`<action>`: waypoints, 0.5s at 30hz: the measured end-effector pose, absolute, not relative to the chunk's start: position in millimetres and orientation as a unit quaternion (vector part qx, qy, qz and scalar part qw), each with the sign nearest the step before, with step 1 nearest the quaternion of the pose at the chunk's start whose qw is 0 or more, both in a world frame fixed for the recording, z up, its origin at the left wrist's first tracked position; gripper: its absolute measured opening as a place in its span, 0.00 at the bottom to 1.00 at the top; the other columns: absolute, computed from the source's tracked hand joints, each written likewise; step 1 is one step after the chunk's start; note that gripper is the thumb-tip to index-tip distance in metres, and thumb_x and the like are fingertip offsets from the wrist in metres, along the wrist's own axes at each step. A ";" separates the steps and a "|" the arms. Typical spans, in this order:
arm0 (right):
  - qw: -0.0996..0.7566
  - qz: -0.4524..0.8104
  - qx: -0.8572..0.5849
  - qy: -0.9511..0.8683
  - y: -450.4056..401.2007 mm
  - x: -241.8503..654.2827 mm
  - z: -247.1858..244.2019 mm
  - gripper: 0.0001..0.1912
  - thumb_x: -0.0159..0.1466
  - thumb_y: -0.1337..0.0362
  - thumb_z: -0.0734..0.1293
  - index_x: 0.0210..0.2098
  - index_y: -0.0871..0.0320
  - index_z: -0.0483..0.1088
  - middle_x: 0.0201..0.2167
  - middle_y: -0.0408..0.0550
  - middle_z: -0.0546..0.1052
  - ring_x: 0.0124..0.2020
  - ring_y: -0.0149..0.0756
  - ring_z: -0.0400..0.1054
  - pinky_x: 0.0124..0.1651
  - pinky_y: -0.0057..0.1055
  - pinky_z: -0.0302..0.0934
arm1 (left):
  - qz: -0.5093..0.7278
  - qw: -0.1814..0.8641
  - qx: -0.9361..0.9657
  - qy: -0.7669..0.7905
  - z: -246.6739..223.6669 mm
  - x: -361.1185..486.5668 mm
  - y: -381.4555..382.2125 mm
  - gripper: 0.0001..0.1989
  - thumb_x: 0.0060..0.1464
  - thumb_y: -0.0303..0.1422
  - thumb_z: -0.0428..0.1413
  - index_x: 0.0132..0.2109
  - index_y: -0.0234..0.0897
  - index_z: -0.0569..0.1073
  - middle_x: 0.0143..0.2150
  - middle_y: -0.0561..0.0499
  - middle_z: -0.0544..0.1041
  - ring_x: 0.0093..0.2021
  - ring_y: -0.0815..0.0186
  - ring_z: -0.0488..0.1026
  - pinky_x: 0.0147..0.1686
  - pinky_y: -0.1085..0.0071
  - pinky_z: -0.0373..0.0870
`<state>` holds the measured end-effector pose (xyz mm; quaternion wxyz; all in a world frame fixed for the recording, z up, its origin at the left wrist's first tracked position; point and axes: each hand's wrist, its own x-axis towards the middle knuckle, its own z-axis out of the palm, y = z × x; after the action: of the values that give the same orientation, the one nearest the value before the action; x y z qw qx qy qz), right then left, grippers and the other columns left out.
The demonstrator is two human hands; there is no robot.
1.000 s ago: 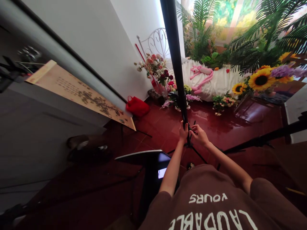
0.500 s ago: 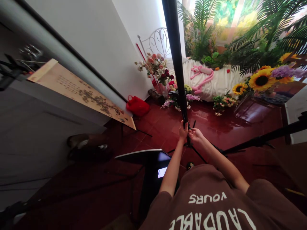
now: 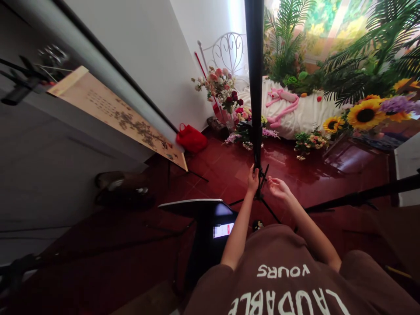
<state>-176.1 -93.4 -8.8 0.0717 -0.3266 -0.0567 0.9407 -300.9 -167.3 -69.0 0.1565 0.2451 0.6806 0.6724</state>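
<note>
A tall black tripod stand (image 3: pixel 255 83) rises in front of me, its splayed legs on the floor below. My left hand (image 3: pixel 252 179) is closed around the lower pole, near a small clamp knob (image 3: pixel 261 174). Just right of the pole, my right hand (image 3: pixel 278 188) hangs in the air, apart from the stand, with loosely bent fingers and nothing visible in them. Below and left of my left arm is a dark flat panel or table top with a lit screen (image 3: pixel 223 230) on it.
A hanging scroll (image 3: pixel 121 118) slants on the left, with a red bag (image 3: pixel 192 138) behind it. Flowers, sunflowers (image 3: pixel 365 114) and a pink plush toy (image 3: pixel 285 103) on white cloth fill the back. Another black pole (image 3: pixel 364 194) crosses on the right.
My right hand has come off the stand's clamp and moved a little to the right, its fingers loosening. My left hand stays on the pole. The view has shifted slightly.
</note>
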 end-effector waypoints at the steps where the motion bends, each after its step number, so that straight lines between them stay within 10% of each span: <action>1: 0.091 0.936 -0.334 -0.062 -91.0 -163.8 -8.0 0.09 0.56 0.77 0.59 0.33 0.60 0.66 0.25 0.44 0.72 0.23 0.26 0.68 0.27 0.20 0.68 | 0.676 0.158 0.233 0.681 -76.8 -294.5 -170.4 0.28 0.60 0.53 0.44 0.57 0.38 0.67 0.51 0.42 0.75 0.52 0.62 0.72 0.53 0.64 0.68; 7: 0.205 0.907 -0.359 -0.072 -69.7 -74.0 -11.4 0.11 0.54 0.77 0.59 0.30 0.55 0.66 0.22 0.40 0.69 0.21 0.24 0.67 0.24 0.18 0.67 | 0.591 0.318 0.116 0.733 -136.2 -216.8 -190.3 0.28 0.60 0.44 0.50 0.60 0.30 0.62 0.54 0.33 0.72 0.53 0.58 0.73 0.55 0.58 0.67; 15: 0.389 0.840 -0.377 -0.024 -58.9 31.7 -16.4 0.10 0.51 0.77 0.61 0.30 0.57 0.62 0.18 0.34 0.64 0.16 0.21 0.61 0.19 0.16 0.61 | 0.474 0.459 0.369 0.655 -112.6 -128.5 -158.8 0.17 0.62 0.39 0.48 0.53 0.35 0.68 0.50 0.43 0.76 0.52 0.63 0.73 0.56 0.61 0.67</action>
<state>31.7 -58.9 -16.4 0.3892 -0.3768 -0.0243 0.8402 -128.5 -158.8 -112.6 0.4586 0.3689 0.6551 0.4738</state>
